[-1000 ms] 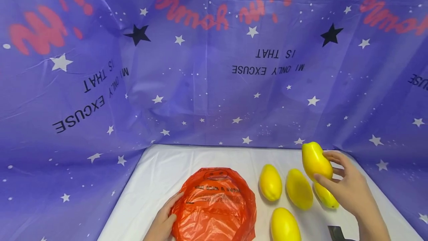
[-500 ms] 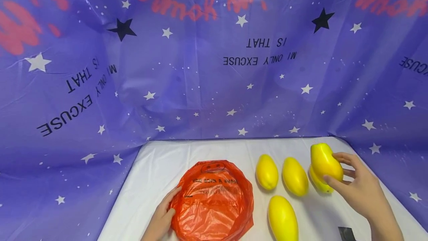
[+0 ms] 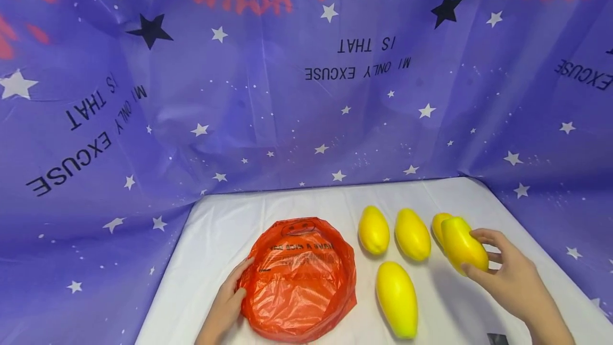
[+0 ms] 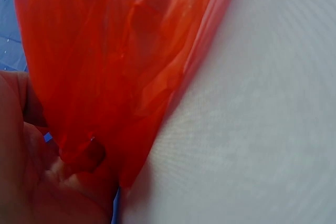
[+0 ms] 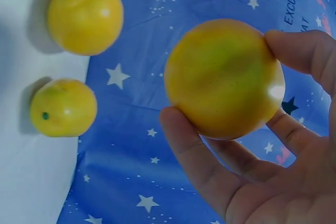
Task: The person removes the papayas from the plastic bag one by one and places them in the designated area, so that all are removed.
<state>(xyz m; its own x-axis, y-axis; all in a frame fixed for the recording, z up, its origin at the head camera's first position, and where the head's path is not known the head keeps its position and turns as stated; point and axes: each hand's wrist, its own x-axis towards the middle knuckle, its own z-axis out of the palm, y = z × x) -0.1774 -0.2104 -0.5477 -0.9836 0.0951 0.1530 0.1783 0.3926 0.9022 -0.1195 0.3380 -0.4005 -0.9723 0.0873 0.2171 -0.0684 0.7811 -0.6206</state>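
While a yellow fruit is gripped by curled fingers of the right hand, raised just above the counter, the orange bag rim is pinched by the left hand, four fruits laid between.

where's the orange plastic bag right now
In the head view, the crinkled orange plastic bag lies open on the white table, left of the yellow mangoes, its left edge gripped by the left hand.
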